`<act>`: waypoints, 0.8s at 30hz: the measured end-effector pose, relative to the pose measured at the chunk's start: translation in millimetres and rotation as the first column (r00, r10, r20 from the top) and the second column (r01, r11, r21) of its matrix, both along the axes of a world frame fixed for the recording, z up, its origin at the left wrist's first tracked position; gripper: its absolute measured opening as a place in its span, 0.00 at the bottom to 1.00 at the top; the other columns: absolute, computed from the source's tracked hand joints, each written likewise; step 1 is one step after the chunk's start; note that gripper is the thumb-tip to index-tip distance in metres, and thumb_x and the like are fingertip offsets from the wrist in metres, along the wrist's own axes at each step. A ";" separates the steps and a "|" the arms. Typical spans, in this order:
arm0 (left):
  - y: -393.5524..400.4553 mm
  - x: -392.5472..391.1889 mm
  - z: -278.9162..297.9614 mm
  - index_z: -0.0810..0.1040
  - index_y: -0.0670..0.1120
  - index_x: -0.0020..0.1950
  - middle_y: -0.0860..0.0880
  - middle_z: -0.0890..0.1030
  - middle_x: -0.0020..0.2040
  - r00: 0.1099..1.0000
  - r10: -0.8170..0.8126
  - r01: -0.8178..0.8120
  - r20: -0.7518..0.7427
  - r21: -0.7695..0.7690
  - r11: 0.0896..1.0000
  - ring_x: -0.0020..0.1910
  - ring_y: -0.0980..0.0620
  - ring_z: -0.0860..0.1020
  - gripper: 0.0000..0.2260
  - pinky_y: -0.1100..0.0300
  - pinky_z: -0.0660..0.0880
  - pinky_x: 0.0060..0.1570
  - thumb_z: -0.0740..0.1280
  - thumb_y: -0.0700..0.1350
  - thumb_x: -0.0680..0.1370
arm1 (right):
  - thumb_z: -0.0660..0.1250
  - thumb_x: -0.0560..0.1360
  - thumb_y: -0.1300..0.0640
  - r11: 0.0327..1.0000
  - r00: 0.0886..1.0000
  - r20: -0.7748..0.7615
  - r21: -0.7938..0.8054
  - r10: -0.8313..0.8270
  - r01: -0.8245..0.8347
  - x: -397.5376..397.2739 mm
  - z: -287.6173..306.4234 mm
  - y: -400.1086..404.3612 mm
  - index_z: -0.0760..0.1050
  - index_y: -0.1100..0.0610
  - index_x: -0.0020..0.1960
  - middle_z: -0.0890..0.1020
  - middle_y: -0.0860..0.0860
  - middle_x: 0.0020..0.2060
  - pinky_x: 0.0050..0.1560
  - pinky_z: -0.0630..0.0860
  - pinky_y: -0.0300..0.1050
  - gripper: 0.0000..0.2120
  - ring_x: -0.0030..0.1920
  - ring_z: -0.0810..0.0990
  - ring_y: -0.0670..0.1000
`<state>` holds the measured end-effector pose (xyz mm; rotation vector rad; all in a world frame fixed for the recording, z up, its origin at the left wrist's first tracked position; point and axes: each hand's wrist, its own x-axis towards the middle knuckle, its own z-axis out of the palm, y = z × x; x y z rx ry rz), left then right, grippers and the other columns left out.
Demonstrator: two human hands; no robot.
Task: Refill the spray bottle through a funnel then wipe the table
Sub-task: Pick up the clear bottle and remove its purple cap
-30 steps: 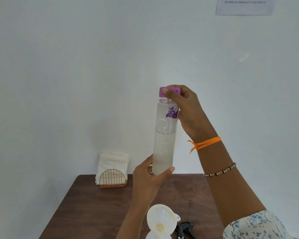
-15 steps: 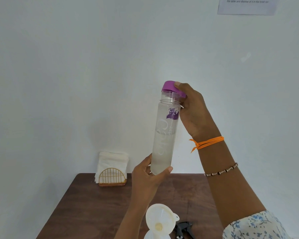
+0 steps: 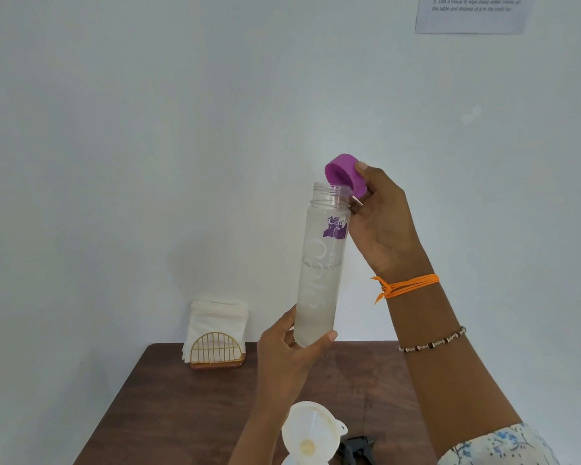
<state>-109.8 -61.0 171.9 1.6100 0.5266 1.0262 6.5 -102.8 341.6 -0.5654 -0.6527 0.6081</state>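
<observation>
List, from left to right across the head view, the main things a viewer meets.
Napkin holder → left hand → water bottle → purple cap → right hand → orange wrist thread → wall notice.

One water bottle (image 3: 321, 273), one cap (image 3: 344, 174), one funnel (image 3: 311, 431), two hands (image 3: 291, 355).

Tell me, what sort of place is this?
Probably a staged task station in a plain room, not a kitchen: a bare white wall, a printed instruction sheet taped high up, and a small brown table with a napkin holder.
</observation>
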 end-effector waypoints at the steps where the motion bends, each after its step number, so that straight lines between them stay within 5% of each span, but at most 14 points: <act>1: -0.5 0.2 -0.1 0.77 0.60 0.53 0.59 0.83 0.50 1.000 0.004 -0.004 0.001 -0.002 1.000 0.48 0.59 0.81 0.19 0.69 0.77 0.42 0.77 0.47 0.66 | 0.61 0.76 0.62 1.000 1.000 -0.010 -0.008 -0.004 0.004 0.6 -0.4 -0.4 0.76 0.60 0.42 0.80 0.51 0.32 0.50 0.72 0.43 0.07 0.40 0.76 0.50; 6: -0.2 0.4 -0.5 0.76 0.61 0.52 0.61 0.82 0.50 1.000 0.021 -0.021 0.006 -0.010 1.000 0.48 0.60 0.81 0.18 0.70 0.76 0.42 0.77 0.48 0.66 | 0.59 0.75 0.64 0.999 0.997 -0.062 -0.008 0.040 -0.041 5.6 -5.5 -7.0 0.75 0.60 0.40 0.81 0.54 0.37 0.48 0.73 0.43 0.08 0.41 0.76 0.52; 14: 3.0 3.1 -4.3 0.77 0.58 0.55 0.57 0.82 0.52 0.999 0.043 -0.042 0.011 -0.031 0.999 0.50 0.55 0.81 0.20 0.67 0.78 0.46 0.77 0.49 0.65 | 0.59 0.76 0.62 0.998 0.995 -0.092 -0.049 0.035 -0.039 17.7 -28.5 -14.5 0.77 0.58 0.55 0.73 0.57 0.54 0.58 0.75 0.48 0.11 0.51 0.75 0.56; 24: -4.0 1.5 -7.0 0.76 0.62 0.49 0.63 0.82 0.46 0.999 0.031 -0.031 0.015 -0.030 0.999 0.47 0.60 0.81 0.17 0.69 0.77 0.42 0.77 0.47 0.66 | 0.58 0.76 0.65 0.994 0.991 -0.135 -0.107 -0.014 0.000 9.8 -84.8 -26.2 0.73 0.62 0.55 0.76 0.56 0.44 0.58 0.76 0.50 0.09 0.47 0.77 0.57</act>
